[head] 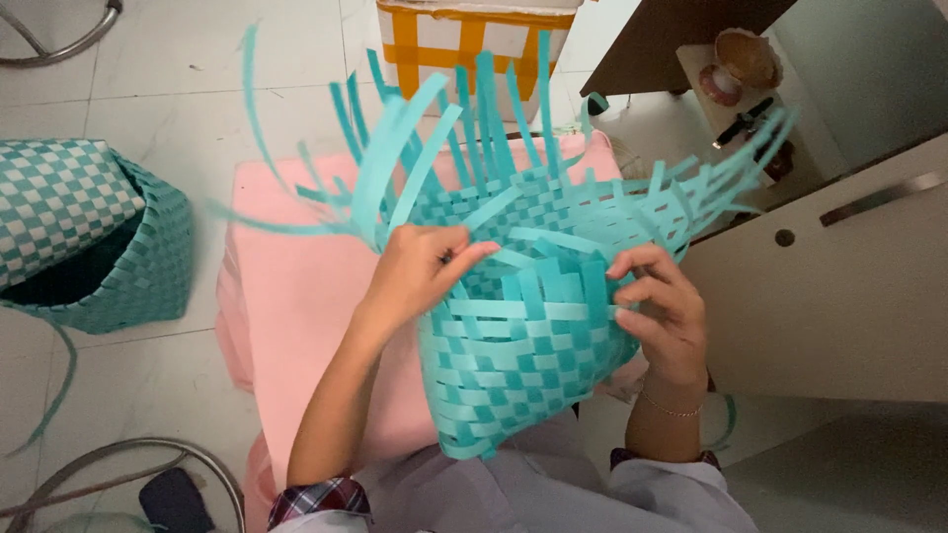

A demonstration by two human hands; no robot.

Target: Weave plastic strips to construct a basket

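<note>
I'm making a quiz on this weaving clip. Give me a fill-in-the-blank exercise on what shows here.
1. Both hands hold a half-woven basket made of ____ strips.
2. The left hand pinches a strip at the basket's ____ side as the camera sees it.
3. Under the basket lies a ____ cloth.
4. The finished basket on the floor is checked teal and ____.

Missing words: teal; left; pink; white

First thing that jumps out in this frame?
The half-woven teal basket at centre, loose strips fanning upward, over a pink cloth. The left hand pinches a strip at its rim; the right hand grips its right side. A finished checkered basket sits on the floor at left.
</note>
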